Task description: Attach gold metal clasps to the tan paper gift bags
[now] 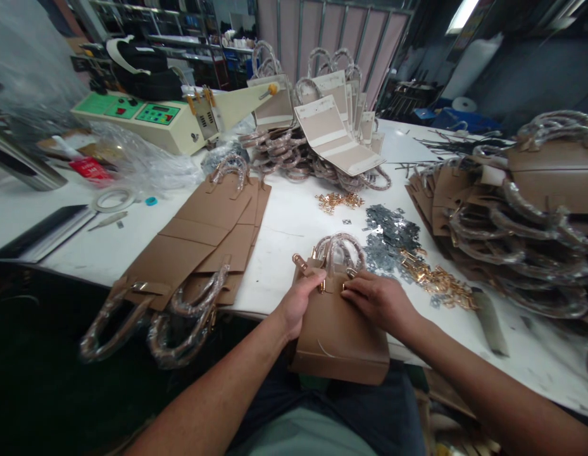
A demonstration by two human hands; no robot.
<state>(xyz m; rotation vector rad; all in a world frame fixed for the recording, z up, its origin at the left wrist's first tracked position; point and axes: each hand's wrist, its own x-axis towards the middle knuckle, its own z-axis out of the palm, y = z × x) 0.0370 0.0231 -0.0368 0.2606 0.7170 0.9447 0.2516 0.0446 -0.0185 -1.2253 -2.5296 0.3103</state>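
Observation:
A brown handbag (344,329) with plastic-wrapped handles (344,244) leans over the table's front edge, close against my lap. My left hand (298,301) is closed on the bag's upper left side, thumb on a short strap tab with a gold clasp (299,260). Another gold fitting (322,286) shows on the bag's front beside that thumb. At the right handle base, my right hand (381,299) pinches a small gold metal fitting (344,287), mostly covered by the fingers. Just beyond the bag lie loose silver metal plates (388,234) and gold fittings (436,278).
Flat brown bag panels (193,221) lie at left, their handles hanging past the edge. Stacked bags (554,183) fill the right side. Further back are pale bag panels (336,136), more gold pieces (338,201) and a cream machine (146,120). A tape roll (98,201) lies left.

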